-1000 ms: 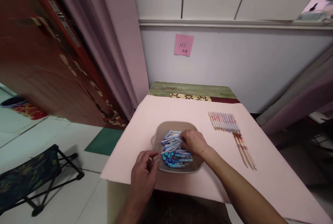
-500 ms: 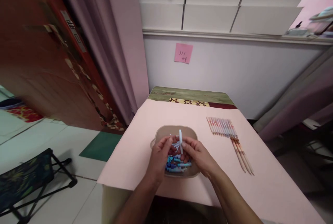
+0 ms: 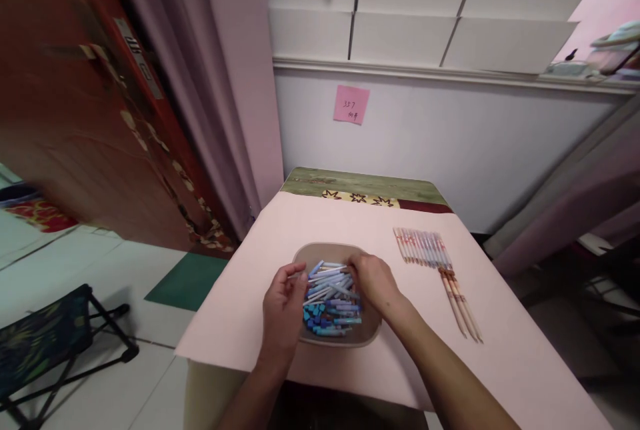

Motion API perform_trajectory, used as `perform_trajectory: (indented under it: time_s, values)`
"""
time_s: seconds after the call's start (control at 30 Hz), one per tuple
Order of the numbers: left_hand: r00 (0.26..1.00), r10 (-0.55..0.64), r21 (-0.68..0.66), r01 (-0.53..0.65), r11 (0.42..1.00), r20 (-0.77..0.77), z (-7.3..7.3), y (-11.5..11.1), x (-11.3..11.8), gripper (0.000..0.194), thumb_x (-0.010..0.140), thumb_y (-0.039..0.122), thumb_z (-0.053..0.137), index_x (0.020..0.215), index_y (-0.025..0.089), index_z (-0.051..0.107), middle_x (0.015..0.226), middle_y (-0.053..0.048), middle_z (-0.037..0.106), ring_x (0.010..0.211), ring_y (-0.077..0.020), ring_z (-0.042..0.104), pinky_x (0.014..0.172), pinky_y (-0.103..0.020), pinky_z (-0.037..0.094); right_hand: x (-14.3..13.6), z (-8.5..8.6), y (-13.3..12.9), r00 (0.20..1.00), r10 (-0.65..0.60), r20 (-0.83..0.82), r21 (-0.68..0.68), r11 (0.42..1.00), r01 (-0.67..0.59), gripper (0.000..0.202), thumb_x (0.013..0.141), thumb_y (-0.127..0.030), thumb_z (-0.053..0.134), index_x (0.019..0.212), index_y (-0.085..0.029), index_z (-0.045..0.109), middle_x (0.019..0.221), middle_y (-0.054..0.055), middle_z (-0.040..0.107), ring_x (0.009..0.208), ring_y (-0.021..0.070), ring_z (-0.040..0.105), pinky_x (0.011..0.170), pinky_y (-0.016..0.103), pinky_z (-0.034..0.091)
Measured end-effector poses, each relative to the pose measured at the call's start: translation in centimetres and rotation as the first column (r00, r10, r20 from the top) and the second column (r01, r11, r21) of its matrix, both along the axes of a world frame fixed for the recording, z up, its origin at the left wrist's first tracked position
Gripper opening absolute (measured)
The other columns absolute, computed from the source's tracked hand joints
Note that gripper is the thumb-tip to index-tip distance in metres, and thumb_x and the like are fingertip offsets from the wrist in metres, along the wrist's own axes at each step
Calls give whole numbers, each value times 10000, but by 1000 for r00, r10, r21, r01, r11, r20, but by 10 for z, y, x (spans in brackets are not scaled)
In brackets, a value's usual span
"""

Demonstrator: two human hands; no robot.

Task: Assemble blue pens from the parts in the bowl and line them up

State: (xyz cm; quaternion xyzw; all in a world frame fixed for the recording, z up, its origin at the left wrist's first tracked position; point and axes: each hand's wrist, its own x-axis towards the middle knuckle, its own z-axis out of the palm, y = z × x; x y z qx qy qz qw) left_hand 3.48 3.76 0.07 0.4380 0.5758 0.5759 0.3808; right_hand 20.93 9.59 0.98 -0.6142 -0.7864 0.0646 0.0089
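Observation:
A beige plastic box (image 3: pixel 367 335) on the table holds many slim pens (image 3: pixel 330 283) in white, pale blue and lilac, with small blue caps (image 3: pixel 316 313) and teal pens nearer me. My left hand (image 3: pixel 284 310) is at the box's left rim, thumb and forefinger apart, holding nothing that I can see. My right hand (image 3: pixel 375 282) reaches over the right side with its fingers bent down among the pens. Its fingertips are hidden, so what they grip cannot be made out. Right of the box lies a neat row of pens (image 3: pixel 423 248), with several brown-capped pens (image 3: pixel 461 303) below it.
The table has a pale pink cover (image 3: pixel 240 323) and a green patterned back edge (image 3: pixel 350 183). Behind it, a pink note (image 3: pixel 351 105) sticks to the white wall. A folding stool (image 3: pixel 50 350) stands on the floor at left, near a red-brown door (image 3: pixel 100 137).
The whitish pen held upright over the box is no longer seen there. My hands have parted: the left moved to the left rim, the right down into the box's right side.

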Motion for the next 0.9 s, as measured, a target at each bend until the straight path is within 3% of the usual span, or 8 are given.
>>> perform_trajectory:
  time_s: [0.1, 0.27, 0.63, 0.77, 0.9]
  values:
    - [988, -75, 25, 80, 997, -138, -6, -4, 5, 276, 830, 388, 571, 989, 173, 637, 851, -53, 673, 771, -200, 651, 711, -335, 534, -14, -9, 21, 998, 42, 47, -35, 999, -40, 242, 900, -133, 442, 994, -143, 665, 984, 141, 712, 929, 225, 674, 759, 280, 482]
    - [911, -57, 157, 131, 979, -408, -6, -10, 11, 191, 849, 339, 540, 933, 205, 648, 1020, -75, 653, 936, -229, 629, 813, -362, 516, -27, -18, 33, 996, 63, 64, -43, 997, -60, 281, 889, -88, 426, 1040, -81, 663, 955, 198, 714, 915, 247, 688, 755, 311, 505]
    - [864, -32, 225, 167, 960, -503, -9, -11, 15, 154, 867, 281, 521, 937, 206, 637, 1041, -79, 636, 988, -230, 609, 838, -355, 503, -32, -25, 27, 990, 111, 86, -10, 994, -111, 258, 893, -91, 421, 1081, -68, 596, 920, 212, 708, 874, 259, 696, 713, 328, 510]
    - [843, -23, 252, 187, 949, -537, -13, -17, 14, 163, 882, 243, 501, 974, 204, 630, 1087, -90, 614, 1019, -229, 592, 839, -357, 501, -23, -18, 26, 989, 125, 75, -18, 992, -124, 252, 861, -102, 457, 1062, -78, 607, 923, 199, 713, 874, 264, 691, 715, 322, 495]
    - [817, 23, 303, 188, 934, -576, -16, -21, 6, 170, 885, 198, 501, 1010, 205, 615, 1116, -94, 600, 1046, -223, 579, 883, -356, 483, 2, 4, 21, 995, 96, 35, -9, 995, -96, 317, 765, -198, 581, 1078, -158, 611, 958, 132, 720, 875, 260, 677, 696, 307, 467]
